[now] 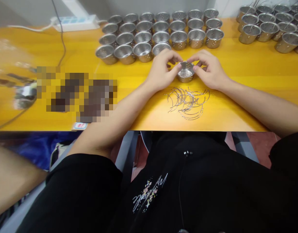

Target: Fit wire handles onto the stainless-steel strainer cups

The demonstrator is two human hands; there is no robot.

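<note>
A small perforated metal cup (186, 77) stands upright on the yellow table, between my two hands. My left hand (164, 68) grips its left rim between thumb and fingers. On the opposite side, my right hand (208, 68) holds the right rim the same way. Just in front of the cup, nearer my body, lies a loose pile of thin curved metal wires (189, 99). Rows of similar cups (143, 52) stand close behind my hands.
More cups (249, 35), some with wires, stand at the back right. A white power strip (77, 23) lies at the back left. Blurred-out dark objects (95, 100) lie beside my left forearm. Another person's arm (13, 178) shows at the lower left, near the table's front edge.
</note>
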